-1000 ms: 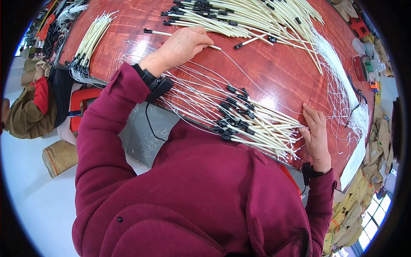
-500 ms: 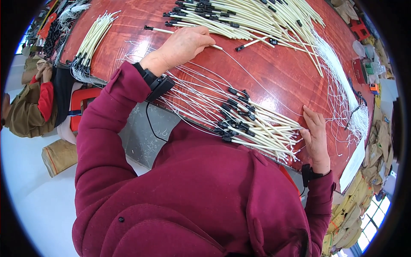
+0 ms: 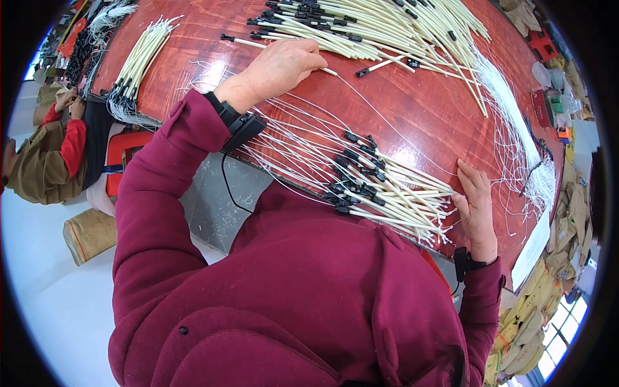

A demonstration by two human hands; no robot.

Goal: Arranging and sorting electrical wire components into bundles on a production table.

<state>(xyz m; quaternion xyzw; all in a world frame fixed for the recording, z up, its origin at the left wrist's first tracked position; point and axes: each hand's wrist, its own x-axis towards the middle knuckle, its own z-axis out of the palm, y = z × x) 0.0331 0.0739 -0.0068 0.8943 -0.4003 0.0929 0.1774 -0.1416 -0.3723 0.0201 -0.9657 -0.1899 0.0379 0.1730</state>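
My left hand [image 3: 280, 69] is closed around a thin cream tube [image 3: 251, 43] with a black fitting at its left end. From the tube's right end a white string [image 3: 380, 116] runs across the red table to my right hand [image 3: 476, 203], whose bent fingers are closed on it. Beside that hand, along the near table edge, lies a bundle of cream tubes [image 3: 412, 213] with black fittings. Long white strings [image 3: 284, 132] trail left from this bundle and pass beneath my left wrist.
A large pile of similar tubes [image 3: 387, 35] lies at the far side of the red table [image 3: 425, 122]. A smaller bundle [image 3: 143, 55] is at the left, and a hank of white string [image 3: 512, 116] at the right. Another person [image 3: 55, 155] sits at the far left.
My left hand has shifted very slightly right with the tube. My right hand stays in place. The other person's hands have moved to the right.
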